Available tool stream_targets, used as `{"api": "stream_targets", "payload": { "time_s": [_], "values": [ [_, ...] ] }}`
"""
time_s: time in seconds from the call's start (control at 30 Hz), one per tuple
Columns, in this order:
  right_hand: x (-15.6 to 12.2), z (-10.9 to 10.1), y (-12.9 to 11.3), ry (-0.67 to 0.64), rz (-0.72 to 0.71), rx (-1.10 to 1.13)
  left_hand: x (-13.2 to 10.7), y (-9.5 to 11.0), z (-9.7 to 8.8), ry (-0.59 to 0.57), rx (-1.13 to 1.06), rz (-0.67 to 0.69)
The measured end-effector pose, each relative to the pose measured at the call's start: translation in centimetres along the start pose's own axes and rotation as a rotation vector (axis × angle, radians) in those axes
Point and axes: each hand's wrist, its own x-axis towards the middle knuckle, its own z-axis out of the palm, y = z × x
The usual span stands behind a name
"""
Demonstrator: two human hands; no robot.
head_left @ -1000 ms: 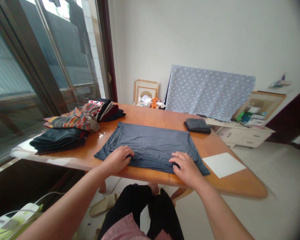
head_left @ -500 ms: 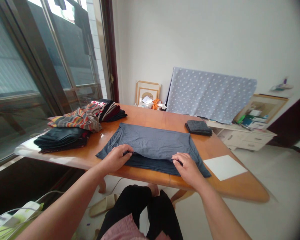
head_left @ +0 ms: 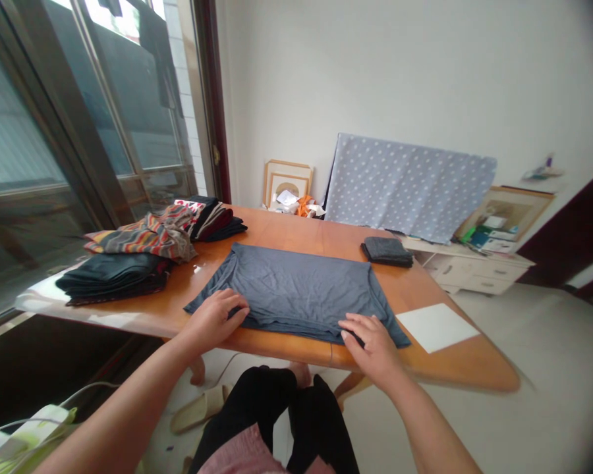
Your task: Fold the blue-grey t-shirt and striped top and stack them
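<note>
Left hand point(head_left: 220, 316) and right hand point(head_left: 373, 339) rest, fingers and thumbs loosely parted, along the near edge of the grey-blue cloth point(head_left: 301, 286). It lies flat on the table point(head_left: 316, 228), long axis left to right, each hand nearer its own end.

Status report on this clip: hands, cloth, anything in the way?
Left hand and right hand at near side of gray-blue cloth, both loosely open. Cloth laid flat on table, lightly wrinkled. White sheet close by its right edge.
</note>
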Motion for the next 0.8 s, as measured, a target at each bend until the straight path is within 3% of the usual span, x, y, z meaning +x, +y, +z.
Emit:
{"api": "stream_targets", "payload": {
  "time_s": [0.13, 0.3, 0.5, 0.63, 0.8],
  "values": [
    [-0.4, 0.0, 0.0, -0.029, 0.017, 0.011, -0.4, -0.5, -0.2, -0.024, 0.074, -0.022],
    [-0.4, -0.5, 0.8, 0.076, 0.08, -0.019, -0.6, -1.1, -0.4, 0.017, 0.155, -0.105],
    [-1.0, -1.4, 2.8, 0.114, 0.162, 0.014, 0.1, -1.2, -0.5, 0.006, 0.205, -0.214],
    [-1.9, -3.3, 4.8, 0.215, 0.361, -0.072, 2.1, 1.4, 0.3, 0.013, 0.167, -0.156],
    [-3.5, -5.3, 6.5, 0.118, 0.603, -0.229, 5.7, 7.6, 2.9, -0.061, 0.033, 0.028]
  ]
}}
